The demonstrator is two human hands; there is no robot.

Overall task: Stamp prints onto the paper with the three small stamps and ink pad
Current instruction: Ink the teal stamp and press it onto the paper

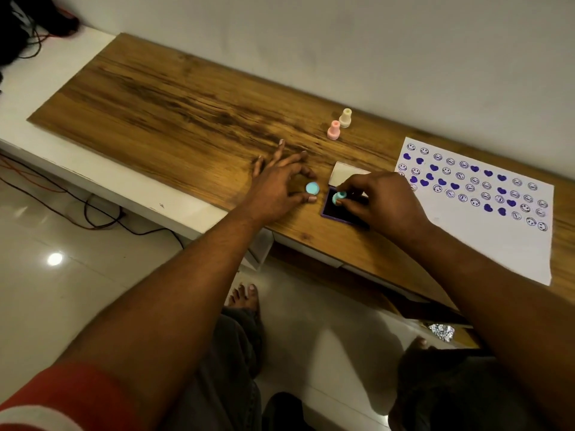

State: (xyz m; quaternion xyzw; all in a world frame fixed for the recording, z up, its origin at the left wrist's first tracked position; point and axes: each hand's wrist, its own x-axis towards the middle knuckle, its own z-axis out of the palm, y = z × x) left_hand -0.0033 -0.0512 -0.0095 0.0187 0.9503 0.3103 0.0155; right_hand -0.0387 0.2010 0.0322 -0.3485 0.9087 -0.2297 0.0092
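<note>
My right hand [382,200] pinches a small blue stamp [338,197] and holds it down on the dark purple ink pad [334,213], whose white lid [342,173] stands open behind it. My left hand [280,185] hovers over a round blue stamp cap [312,188] on the wood, thumb and forefinger either side of it, the other fingers spread. A pink stamp [333,130] and a cream stamp [345,118] stand upright further back. The white paper [485,237] at the right carries rows of purple hearts and smiley prints.
The wooden tabletop [174,113] runs along a white wall and stretches far to the left. Cables [93,213] lie on the tiled floor below. My knees and bare feet [245,298] show under the table's front edge.
</note>
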